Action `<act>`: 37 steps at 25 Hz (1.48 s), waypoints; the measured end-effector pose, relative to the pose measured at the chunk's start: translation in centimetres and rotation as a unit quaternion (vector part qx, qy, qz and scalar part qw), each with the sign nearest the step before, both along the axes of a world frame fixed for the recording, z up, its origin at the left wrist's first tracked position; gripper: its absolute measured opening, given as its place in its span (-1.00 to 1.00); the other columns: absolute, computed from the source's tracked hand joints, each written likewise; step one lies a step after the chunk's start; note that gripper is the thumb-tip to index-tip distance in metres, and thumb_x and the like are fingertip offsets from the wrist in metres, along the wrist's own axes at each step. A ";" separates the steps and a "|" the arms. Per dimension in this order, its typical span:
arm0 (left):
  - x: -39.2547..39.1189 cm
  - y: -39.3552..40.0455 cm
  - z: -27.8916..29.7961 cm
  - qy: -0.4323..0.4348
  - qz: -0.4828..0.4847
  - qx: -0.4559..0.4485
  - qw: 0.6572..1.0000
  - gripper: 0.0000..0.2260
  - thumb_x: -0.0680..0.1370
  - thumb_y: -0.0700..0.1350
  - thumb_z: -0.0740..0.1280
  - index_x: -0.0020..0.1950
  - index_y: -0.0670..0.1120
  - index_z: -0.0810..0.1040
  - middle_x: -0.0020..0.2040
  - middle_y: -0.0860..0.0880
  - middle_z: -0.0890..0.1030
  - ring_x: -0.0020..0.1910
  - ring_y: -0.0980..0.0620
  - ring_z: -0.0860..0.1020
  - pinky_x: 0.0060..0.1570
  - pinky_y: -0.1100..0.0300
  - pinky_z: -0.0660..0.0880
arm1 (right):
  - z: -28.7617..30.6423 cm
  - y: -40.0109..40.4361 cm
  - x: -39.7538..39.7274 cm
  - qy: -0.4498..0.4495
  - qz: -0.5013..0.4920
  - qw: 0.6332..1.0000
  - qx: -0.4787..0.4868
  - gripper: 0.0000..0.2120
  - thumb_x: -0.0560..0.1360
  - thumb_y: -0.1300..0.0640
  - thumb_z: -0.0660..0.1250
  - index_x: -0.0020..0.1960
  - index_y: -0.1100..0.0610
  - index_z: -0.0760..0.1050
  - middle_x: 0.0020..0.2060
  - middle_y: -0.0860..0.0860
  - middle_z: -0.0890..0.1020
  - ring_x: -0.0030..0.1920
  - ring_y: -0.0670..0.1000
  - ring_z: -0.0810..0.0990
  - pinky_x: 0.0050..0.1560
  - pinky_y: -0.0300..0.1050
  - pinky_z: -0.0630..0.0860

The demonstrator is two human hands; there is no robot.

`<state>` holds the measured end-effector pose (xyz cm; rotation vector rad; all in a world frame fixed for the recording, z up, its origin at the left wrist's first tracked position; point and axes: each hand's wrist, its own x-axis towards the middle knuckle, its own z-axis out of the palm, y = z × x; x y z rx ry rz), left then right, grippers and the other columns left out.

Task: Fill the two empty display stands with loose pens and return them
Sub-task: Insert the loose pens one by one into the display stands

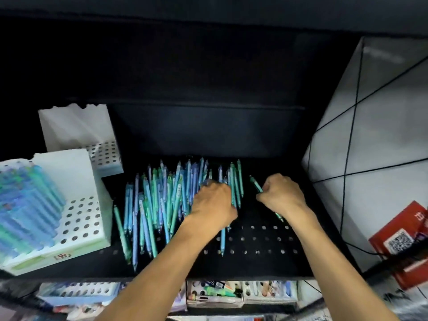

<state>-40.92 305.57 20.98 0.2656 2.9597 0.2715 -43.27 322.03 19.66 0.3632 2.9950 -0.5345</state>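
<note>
Teal pens lie lengthwise front-to-back mid-shelf; our left hand curls into them, our right hand grips one pen angled toward the back-left.

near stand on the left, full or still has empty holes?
Partly full. The near stand holds blurred blue-green pens on its left side, while rows of open holes show on its right. The exact count cannot be told.

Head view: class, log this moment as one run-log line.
left hand: gripping pile of loose pens | right hand: holding one pen | near stand: partly filled
</note>
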 end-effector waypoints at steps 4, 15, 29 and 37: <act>-0.6 0.9 0.3 -0.041 0.031 0.024 0.998 -0.68 0.51 -0.10 0.43 0.20 -0.17 0.48 0.20 -0.15 0.53 0.14 -0.13 0.56 0.01 0.09 0.52 | 0.9 0.6 -1.4 0.045 -0.006 0.999 -0.022 -0.84 0.52 0.09 0.23 0.00 0.18 0.43 -0.02 0.17 0.60 0.03 0.25 0.59 -0.14 -0.06 0.39; -2.6 1.1 1.4 -0.048 0.028 0.033 0.998 -0.69 0.51 0.01 0.39 0.17 -0.12 0.49 0.10 -0.09 0.56 0.14 -0.12 0.55 0.03 0.09 0.50 | -0.1 -1.5 -3.3 0.018 0.026 0.999 -0.037 -0.72 0.55 -0.12 0.30 0.00 0.11 0.46 -0.06 0.08 0.61 0.02 0.18 0.63 -0.16 -0.13 0.41; -14.5 -4.6 -0.2 0.011 0.152 0.022 0.988 -0.59 0.53 0.01 0.35 0.32 -0.16 0.48 0.31 -0.17 0.54 0.32 -0.22 0.49 0.32 -0.08 0.41 | -2.0 -1.0 -3.4 0.066 0.028 0.996 -0.045 -0.72 0.56 -0.07 0.30 0.03 0.16 0.46 -0.09 0.07 0.62 -0.08 0.16 0.63 -0.17 -0.07 0.53; -15.9 -3.0 -1.5 0.010 0.127 0.066 0.990 -0.61 0.52 0.08 0.40 0.23 -0.14 0.56 0.22 -0.15 0.61 0.23 -0.18 0.55 0.27 -0.06 0.46 | -1.9 -1.1 -3.3 0.056 0.028 0.997 -0.037 -0.70 0.58 -0.09 0.27 0.08 0.16 0.43 -0.01 0.10 0.61 0.01 0.18 0.63 -0.17 -0.11 0.44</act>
